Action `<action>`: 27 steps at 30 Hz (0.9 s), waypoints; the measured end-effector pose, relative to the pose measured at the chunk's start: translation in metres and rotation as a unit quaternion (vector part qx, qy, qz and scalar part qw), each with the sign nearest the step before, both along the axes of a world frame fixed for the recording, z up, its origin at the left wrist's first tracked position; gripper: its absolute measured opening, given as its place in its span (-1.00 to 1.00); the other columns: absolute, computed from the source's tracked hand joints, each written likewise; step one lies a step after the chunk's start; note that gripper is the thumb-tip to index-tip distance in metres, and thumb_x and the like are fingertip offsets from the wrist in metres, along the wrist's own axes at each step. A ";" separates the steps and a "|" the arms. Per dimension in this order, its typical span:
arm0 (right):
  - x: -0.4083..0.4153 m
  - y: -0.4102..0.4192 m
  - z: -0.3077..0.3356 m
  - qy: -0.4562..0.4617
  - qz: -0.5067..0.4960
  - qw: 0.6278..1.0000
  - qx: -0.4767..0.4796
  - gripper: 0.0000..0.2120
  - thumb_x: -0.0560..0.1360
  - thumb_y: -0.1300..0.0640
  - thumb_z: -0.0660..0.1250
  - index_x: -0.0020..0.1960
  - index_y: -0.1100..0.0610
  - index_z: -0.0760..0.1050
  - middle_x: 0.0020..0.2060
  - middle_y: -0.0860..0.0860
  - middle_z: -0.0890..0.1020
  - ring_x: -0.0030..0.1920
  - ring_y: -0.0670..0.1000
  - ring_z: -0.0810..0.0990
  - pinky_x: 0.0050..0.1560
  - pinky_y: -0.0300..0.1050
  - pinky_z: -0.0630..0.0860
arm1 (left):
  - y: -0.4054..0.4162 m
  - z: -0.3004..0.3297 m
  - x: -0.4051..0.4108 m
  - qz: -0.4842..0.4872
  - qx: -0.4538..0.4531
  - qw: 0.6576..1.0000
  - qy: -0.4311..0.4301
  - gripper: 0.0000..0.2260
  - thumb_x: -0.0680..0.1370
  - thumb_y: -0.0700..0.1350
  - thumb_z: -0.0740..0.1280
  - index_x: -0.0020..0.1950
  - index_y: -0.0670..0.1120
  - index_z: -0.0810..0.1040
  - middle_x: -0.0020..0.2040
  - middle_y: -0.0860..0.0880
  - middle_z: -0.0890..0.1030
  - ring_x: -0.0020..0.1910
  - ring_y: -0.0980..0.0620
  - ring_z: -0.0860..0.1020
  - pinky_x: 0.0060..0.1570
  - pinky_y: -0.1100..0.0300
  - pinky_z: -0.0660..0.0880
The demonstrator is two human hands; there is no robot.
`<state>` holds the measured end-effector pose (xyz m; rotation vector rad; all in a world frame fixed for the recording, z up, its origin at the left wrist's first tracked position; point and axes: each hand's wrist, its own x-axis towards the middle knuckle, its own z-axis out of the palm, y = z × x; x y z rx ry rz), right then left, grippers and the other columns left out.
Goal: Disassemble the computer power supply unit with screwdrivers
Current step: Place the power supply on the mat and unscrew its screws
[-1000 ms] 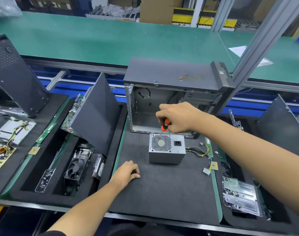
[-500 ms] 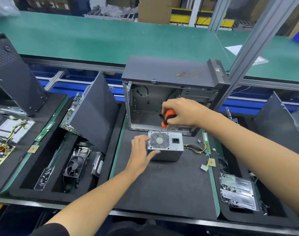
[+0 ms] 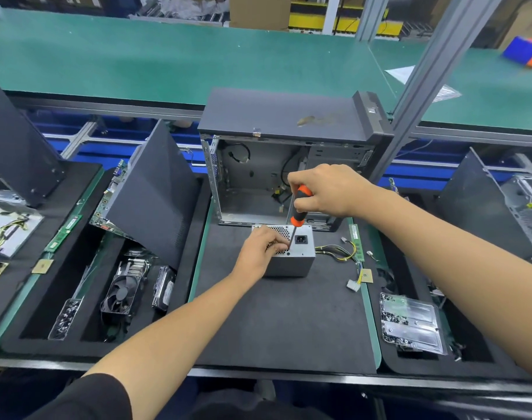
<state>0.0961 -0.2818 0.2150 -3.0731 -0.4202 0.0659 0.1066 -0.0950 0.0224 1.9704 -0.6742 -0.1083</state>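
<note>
Green conveyor belt (image 3: 174,62) behind; cardboard boxes (image 3: 258,10), seemingly, beyond.

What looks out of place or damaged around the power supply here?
The open computer case has a brownish scuffed patch on its top panel. The power supply itself looks intact; its cable bundle sprawls loose on the mat.

My arms bare to above the elbow; black short sleeve (image 3: 86,401) on my left upper arm at 7 o'clock; no gloves, rings, watch.
</note>
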 end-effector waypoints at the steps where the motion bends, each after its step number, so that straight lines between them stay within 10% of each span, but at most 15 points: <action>1: 0.001 0.000 -0.001 0.001 -0.002 1.000 0.001 -0.80 0.46 -0.13 0.31 -0.10 -0.02 0.38 -0.37 -0.08 0.45 -0.33 -0.02 0.43 -0.39 -0.12 0.20 | 0.000 0.001 0.002 -0.007 0.007 1.000 0.001 -0.93 0.53 -0.27 0.47 -0.04 -0.13 0.71 -0.09 -0.01 0.62 -0.01 0.12 0.48 0.04 0.36 0.38; 27: 0.019 0.011 -0.013 -0.005 0.043 0.998 -0.041 -0.78 0.41 -0.17 0.27 -0.18 -0.04 0.35 -0.42 -0.09 0.44 -0.40 -0.09 0.39 -0.43 -0.14 0.13 | 0.004 -0.003 0.010 -0.079 0.083 0.993 -0.005 -0.91 0.53 -0.13 0.52 0.01 -0.05 0.69 0.03 -0.04 0.51 0.08 0.12 0.40 0.16 0.52 0.24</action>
